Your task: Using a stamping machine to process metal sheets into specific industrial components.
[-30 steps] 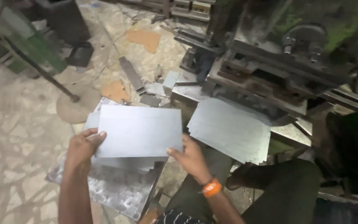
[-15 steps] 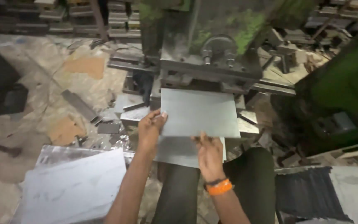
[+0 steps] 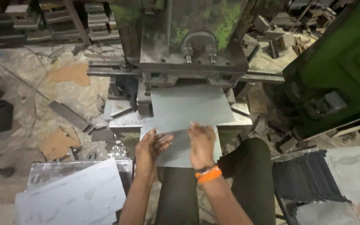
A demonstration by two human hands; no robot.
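Note:
A grey metal sheet (image 3: 190,106) lies flat on the bed of a green press machine (image 3: 194,46), its far edge under the ram. My left hand (image 3: 151,148) grips its near left edge, fingers curled under it. My right hand (image 3: 202,143), with an orange wristband, lies flat on the near edge beside it. Another sheet (image 3: 180,152) shows below the hands, above my knees.
A stack of metal sheets (image 3: 69,198) lies at lower left. Dark ribbed plates (image 3: 307,179) sit at lower right. A green machine body (image 3: 338,66) stands on the right. Metal scraps and cardboard pieces (image 3: 69,73) litter the stone floor on the left.
The sheet has gone forward onto the press bed, under the ram. Both hands have come closer together at its near edge. One second ago I was lifting it off the stack on the left.

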